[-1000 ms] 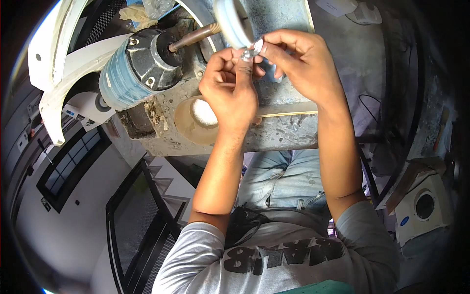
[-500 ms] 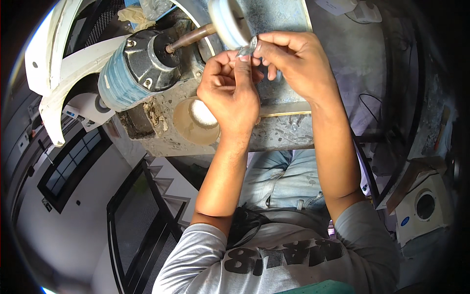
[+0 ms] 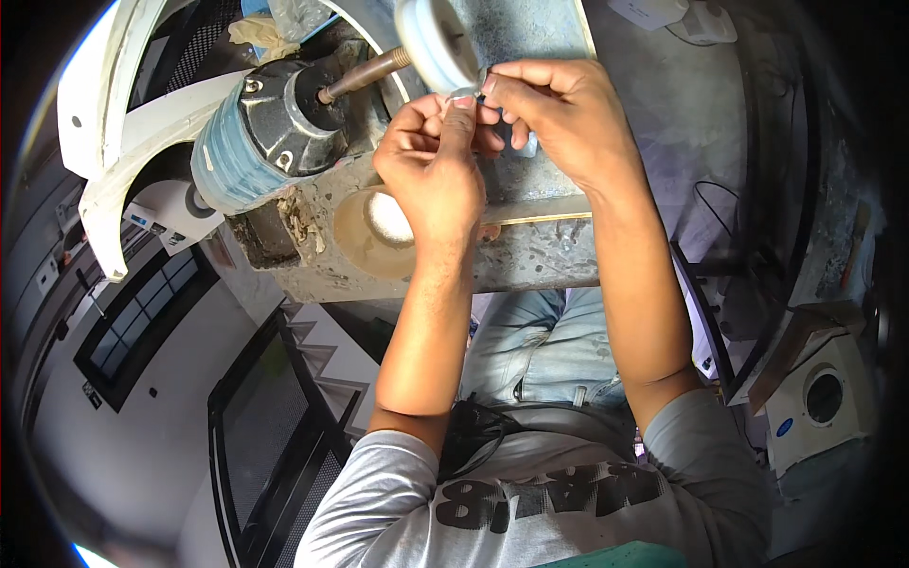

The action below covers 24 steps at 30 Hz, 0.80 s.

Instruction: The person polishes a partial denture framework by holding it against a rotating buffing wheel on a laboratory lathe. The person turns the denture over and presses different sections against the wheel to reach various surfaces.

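A pale polishing wheel [image 3: 434, 43] on a threaded shaft [image 3: 365, 75] comes from a motor [image 3: 294, 123] with a black end cap and blue body. Just at the wheel's lower edge, a small shiny silver piece [image 3: 464, 93] is held between both hands, apparently touching the rim. My left hand [image 3: 436, 161] is closed, its thumb pressing the piece. My right hand [image 3: 563, 123] pinches the piece's right end between thumb and forefinger, the other fingers curled beneath. Much of the piece is hidden by my fingertips.
A round tan container [image 3: 355, 241] with white contents sits on the grimy bench [image 3: 530, 270]. White curved panels [image 3: 95, 133] stand at the upper left, near a blue tray [image 3: 322, 14] with crumpled bags. A dark metal frame is at the right, beside a boxy white appliance [image 3: 814, 398].
Both hands and the silver piece have shifted left and slightly upward, closer against the wheel's lower rim. The grip of both hands on the piece stays much the same.
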Available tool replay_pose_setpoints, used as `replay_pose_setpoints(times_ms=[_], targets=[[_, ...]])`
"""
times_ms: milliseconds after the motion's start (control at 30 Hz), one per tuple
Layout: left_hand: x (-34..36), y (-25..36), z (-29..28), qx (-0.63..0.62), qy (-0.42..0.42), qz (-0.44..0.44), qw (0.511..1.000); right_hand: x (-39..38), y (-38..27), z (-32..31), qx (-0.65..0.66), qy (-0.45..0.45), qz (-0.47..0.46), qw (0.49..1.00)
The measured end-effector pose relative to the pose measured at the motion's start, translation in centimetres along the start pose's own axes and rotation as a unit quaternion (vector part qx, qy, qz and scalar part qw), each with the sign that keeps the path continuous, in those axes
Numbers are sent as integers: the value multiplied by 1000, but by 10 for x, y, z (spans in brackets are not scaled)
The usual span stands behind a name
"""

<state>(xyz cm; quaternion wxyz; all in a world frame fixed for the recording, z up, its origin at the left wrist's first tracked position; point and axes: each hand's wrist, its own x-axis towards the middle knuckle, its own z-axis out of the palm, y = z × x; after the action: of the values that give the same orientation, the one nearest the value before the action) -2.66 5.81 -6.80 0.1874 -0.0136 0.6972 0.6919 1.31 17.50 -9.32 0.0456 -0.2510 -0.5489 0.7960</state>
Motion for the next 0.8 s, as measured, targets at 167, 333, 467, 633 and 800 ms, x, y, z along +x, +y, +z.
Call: replay_pose_setpoints(times_ms=[167,333,467,633,800], targets=[[1,-4,0,-28,-12,-33,999,0,-2,1,2,10,11,1000],[-7,-13,-6,44,11,93,995,-11,-5,5,-25,-25,-83,996],[-7,-16,-9,80,10,161,984,-13,4,3,-58,6,-111,992],[-5,-12,-3,122,29,152,980,-9,1,3,-32,6,-81,996],[-7,-12,3,103,38,121,987,-3,7,0,-34,6,-55,998]])
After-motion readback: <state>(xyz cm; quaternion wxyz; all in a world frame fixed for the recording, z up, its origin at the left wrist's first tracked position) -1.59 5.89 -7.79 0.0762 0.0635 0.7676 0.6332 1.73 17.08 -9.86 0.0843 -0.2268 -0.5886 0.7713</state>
